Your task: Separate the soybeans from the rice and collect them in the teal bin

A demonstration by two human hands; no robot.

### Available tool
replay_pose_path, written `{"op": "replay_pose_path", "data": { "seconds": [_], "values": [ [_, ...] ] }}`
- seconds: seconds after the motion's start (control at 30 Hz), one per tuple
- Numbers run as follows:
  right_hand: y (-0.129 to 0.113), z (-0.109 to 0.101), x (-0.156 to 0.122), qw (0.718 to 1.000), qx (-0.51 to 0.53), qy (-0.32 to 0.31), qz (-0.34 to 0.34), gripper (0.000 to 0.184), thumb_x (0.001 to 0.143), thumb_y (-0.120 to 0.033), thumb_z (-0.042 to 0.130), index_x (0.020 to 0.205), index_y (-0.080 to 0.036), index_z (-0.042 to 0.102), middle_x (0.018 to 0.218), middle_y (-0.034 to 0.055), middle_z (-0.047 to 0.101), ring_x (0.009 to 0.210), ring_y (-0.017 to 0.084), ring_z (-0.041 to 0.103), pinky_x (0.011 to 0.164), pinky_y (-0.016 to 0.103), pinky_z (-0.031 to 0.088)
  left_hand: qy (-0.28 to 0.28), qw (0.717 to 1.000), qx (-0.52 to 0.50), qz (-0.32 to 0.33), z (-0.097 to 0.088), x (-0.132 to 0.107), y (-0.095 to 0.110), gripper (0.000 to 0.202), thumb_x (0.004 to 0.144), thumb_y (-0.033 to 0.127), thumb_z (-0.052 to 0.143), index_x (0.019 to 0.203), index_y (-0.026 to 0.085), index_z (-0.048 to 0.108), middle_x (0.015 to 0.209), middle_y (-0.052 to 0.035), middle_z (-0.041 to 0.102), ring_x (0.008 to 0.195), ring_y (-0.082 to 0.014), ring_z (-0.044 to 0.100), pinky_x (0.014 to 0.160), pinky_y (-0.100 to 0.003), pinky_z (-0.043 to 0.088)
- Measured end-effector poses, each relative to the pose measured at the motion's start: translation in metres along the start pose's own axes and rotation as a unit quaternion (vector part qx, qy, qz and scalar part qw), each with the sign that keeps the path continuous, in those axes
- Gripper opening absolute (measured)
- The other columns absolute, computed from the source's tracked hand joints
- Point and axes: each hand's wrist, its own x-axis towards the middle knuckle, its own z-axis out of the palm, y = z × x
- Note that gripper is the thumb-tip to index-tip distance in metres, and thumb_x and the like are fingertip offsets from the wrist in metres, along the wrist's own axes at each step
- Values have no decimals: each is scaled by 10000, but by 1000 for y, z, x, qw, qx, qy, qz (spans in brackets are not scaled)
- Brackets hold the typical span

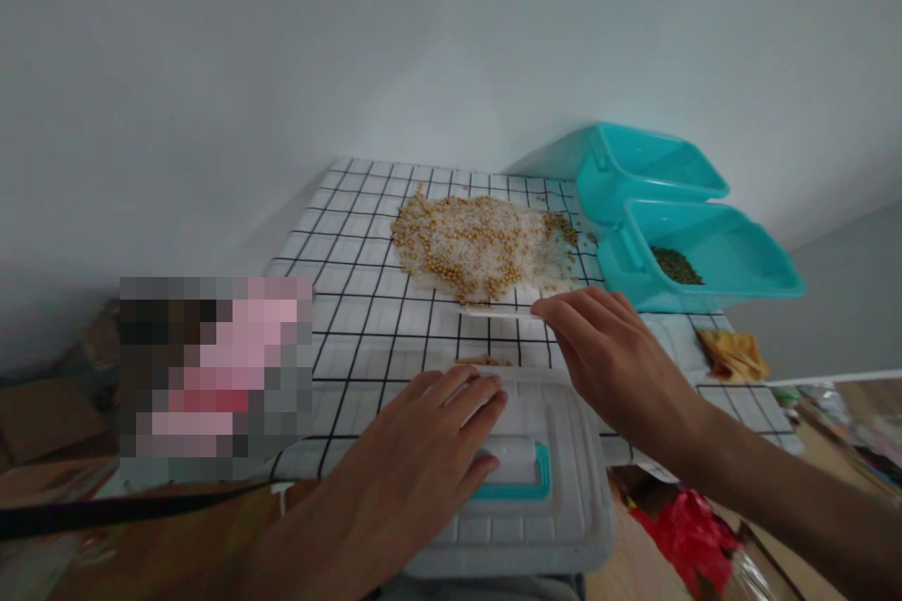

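Two open hands, apart: left hand (415,460) is laid flat on the white plastic box lid (567,498); the yellow-and-white grain heap (479,244) is found just beyond the nearer right hand (613,362).

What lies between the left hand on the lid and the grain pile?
Head view: beyond the left hand, stray yellow grains, checked cloth, then a thin white strip at the near edge of the grain pile.

The box lid (556,488) is pale, smooth plastic with a ribbed moulded border; its handle (522,456) is white plastic trimmed in teal. The tabletop (366,300) wears a smooth white covering printed with a black grid. The near bin (739,258) and far bin (634,160) are glossy teal plastic.
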Motion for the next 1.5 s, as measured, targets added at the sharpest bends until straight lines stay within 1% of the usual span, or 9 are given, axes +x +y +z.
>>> {"op": "replay_pose_path", "data": {
  "seconds": [0.17, 0.4, 0.6, 0.73, 0.87, 1.0, 1.27, 1.4, 1.5],
  "values": [
    [-3, -5, -5, 1000, -5, -4, -4, 273, 990, -83, 494, 1214, -210, 584, 1139, 92, 707, 1027, 267, 607, 889, 429, 442, 1, 1000, 7, 0, 2, -1, 1, 421, 1017, 385, 555, 1393, 203, 597, 1460, -45, 635, 1343, -295, 547, 1098, -516, 475],
    [-1, 4, 7, 999, -31, 11, -17, 273, 1007, -88, 459, 1223, -194, 587, 1137, 91, 703, 1023, 265, 591, 879, 420, 434, 0, 1000, -4, -6, 1, -1, 1, 431, 999, 362, 590, 1399, 202, 591, 1479, -33, 620, 1364, -294, 530, 1104, -516, 472],
    [-14, 0, -7, 999, -17, 3, -29, 309, 989, -46, 463, 1232, -195, 582, 1145, 96, 698, 1013, 258, 580, 859, 403, 438, -1, 1000, 3, -4, 0, 0, 0, 418, 996, 368, 596, 1380, 203, 609, 1442, -44, 647, 1335, -300, 556, 1086, -517, 487],
    [-12, 1, -8, 999, -10, 18, -24, 305, 994, -53, 477, 1250, -187, 575, 1144, 87, 696, 1035, 253, 589, 882, 399, 444, 14, 1000, 14, 3, 2, 0, 0, 407, 1001, 365, 591, 1373, 202, 614, 1422, -38, 661, 1310, -290, 576, 1069, -515, 505],
    [-2, 9, 4, 999, -19, 35, -12, 278, 1008, -82, 488, 1248, -185, 581, 1148, 74, 700, 1030, 249, 602, 883, 399, 438, 41, 997, 54, 26, 8, -2, -3, 350, 1016, 221, 543, 1354, 186, 627, 1412, -31, 673, 1289, -260, 599, 1048, -463, 520],
    [1, 13, 7, 999, -27, 33, -18, 280, 1004, -77, 487, 1243, -183, 588, 1130, 74, 700, 1027, 256, 599, 881, 403, 435, 86, 991, 90, 51, 15, -3, -9, 373, 1000, 78, 489, 1326, 170, 646, 1396, -31, 690, 1278, -212, 615, 1072, -385, 498],
    [-11, 0, -14, 999, -6, 21, -35, 297, 984, -50, 511, 1251, -165, 574, 1157, 88, 688, 1034, 248, 596, 894, 393, 451, 91, 988, 90, 90, 13, -4, -27, 473, 957, -25, 402, 1331, 168, 618, 1416, -11, 679, 1287, -178, 620, 1065, -338, 505],
    [-7, -5, -16, 999, 9, 34, -21, 318, 964, -36, 549, 1252, -168, 577, 1148, 82, 694, 1026, 247, 618, 900, 404, 464, 103, 985, 80, 116, 10, 0, -35, 418, 939, -31, 471, 1268, 168, 637, 1350, -12, 710, 1232, -188, 642, 1046, -340, 522],
    [-3, -10, -13, 999, 19, 40, -6, 327, 950, -35, 578, 1244, -177, 587, 1119, 71, 706, 998, 240, 634, 887, 400, 475, 114, 985, 82, 105, 3, 3, -37, 291, 950, 39, 554, 1166, 199, 665, 1273, -21, 721, 1171, -230, 654, 1007, -406, 548]
  ]
}}
